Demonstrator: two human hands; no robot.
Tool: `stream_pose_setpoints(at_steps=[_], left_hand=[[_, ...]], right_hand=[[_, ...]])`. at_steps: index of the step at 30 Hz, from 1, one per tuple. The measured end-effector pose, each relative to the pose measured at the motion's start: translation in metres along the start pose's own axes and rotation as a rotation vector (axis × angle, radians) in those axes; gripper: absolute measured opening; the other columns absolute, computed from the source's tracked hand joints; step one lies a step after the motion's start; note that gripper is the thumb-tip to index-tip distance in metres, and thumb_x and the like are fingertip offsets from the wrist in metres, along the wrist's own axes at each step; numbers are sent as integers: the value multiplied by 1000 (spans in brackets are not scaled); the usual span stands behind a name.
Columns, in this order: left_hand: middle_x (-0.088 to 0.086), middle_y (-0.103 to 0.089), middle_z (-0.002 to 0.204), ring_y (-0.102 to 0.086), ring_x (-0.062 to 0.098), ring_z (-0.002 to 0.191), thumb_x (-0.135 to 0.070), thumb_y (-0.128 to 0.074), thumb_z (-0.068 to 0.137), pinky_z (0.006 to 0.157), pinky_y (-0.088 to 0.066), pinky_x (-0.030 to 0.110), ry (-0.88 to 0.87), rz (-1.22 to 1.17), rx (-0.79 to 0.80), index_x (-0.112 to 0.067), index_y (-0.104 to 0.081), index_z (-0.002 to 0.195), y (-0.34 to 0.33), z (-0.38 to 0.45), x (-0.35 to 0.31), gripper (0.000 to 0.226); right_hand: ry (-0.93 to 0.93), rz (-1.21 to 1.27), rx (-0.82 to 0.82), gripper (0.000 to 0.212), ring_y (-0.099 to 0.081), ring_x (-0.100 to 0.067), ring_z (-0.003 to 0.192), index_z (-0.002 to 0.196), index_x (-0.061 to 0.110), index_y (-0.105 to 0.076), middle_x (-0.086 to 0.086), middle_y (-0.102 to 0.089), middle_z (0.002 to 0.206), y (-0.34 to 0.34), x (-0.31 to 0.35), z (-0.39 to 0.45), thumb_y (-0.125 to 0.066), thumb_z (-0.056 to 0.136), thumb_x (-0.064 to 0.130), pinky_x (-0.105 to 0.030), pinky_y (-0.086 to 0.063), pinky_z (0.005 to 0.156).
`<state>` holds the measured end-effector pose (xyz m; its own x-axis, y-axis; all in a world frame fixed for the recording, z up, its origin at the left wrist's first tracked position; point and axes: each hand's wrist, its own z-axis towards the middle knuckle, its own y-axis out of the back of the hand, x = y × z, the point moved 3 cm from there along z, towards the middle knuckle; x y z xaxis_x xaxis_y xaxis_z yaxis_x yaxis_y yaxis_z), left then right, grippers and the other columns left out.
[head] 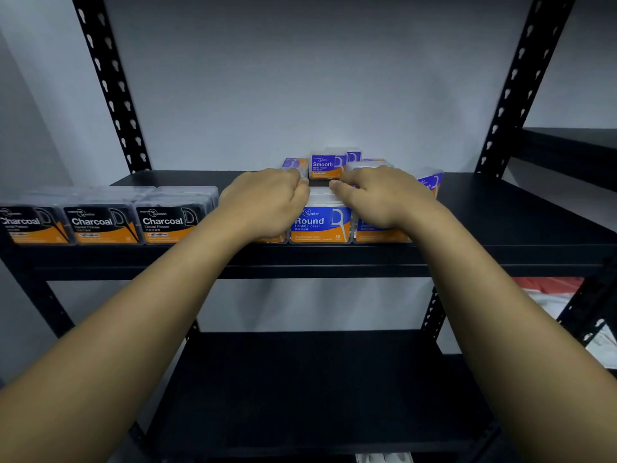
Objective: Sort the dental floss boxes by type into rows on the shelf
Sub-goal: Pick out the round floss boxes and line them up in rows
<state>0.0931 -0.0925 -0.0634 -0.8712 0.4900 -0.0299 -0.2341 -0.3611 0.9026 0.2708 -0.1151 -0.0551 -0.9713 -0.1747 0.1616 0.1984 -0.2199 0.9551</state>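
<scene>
Head view shows the Round box (320, 223) standing label-forward at the front edge of the shelf (500, 208), and it serves as the landmark. Both hands rest on the tops of the blue boxes flanking it: the left hand (267, 202) covers the box just left of the Round box, fingers curled over its back edge; the right hand (380, 195) lies on the box just right of it, fingers likewise curled, thumb reaching toward the Round box's top. Whether either hand truly pinches its box is hidden, so I cannot tell.

To do this step well, I judge the flanking boxes should be squared flush with the Round box, fronts level, without nudging the loose pile behind.

Counts: three blue boxes in the front row; three Charcoal boxes (100, 225) fronting the row well left of it, more behind them; behind the Round box, one upright Smooth box (325, 166) among about five purple boxes, some tilted.
</scene>
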Motion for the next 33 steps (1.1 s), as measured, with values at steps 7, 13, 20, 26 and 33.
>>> stream_pose_setpoints(at_steps=[7,13,20,26,33], left_hand=[[9,-68,118,-59,19,90,-45,-27,107,71,-42,34,6,-5,22,-15,-56,112,2,-1,-2,42],[13,-68,118,-63,26,96,-44,-27,107,73,-42,36,29,-14,26,-14,-56,110,2,-1,-2,42],[11,-68,117,-63,23,94,-46,-28,106,74,-49,37,36,-61,44,-14,-57,113,3,0,-2,44],[9,-69,113,-67,24,96,-49,-29,105,82,-57,42,73,-76,45,-15,-59,114,1,0,-2,46],[10,-68,120,-64,26,98,-45,-28,106,81,-50,38,69,-19,78,-14,-58,115,4,1,-5,44]], right_hand=[[-9,3,-1,49,-63,-21,111,132,31,-60,-1,-68,127,0,1,-2,-28,105,57,-42,-53,90],[-13,3,-13,49,-63,-21,108,128,32,-62,-1,-69,123,0,0,-2,-27,104,57,-41,-53,88],[-9,-1,5,51,-63,-21,111,134,32,-59,-1,-68,128,-1,1,-1,-26,105,57,-42,-53,90],[-8,-4,21,50,-61,-20,111,136,33,-57,-1,-67,129,-2,0,2,-26,105,57,-37,-48,83],[-9,-15,35,52,-57,-24,125,143,33,-52,-3,-61,140,2,2,-3,-24,106,55,-40,-45,92]])
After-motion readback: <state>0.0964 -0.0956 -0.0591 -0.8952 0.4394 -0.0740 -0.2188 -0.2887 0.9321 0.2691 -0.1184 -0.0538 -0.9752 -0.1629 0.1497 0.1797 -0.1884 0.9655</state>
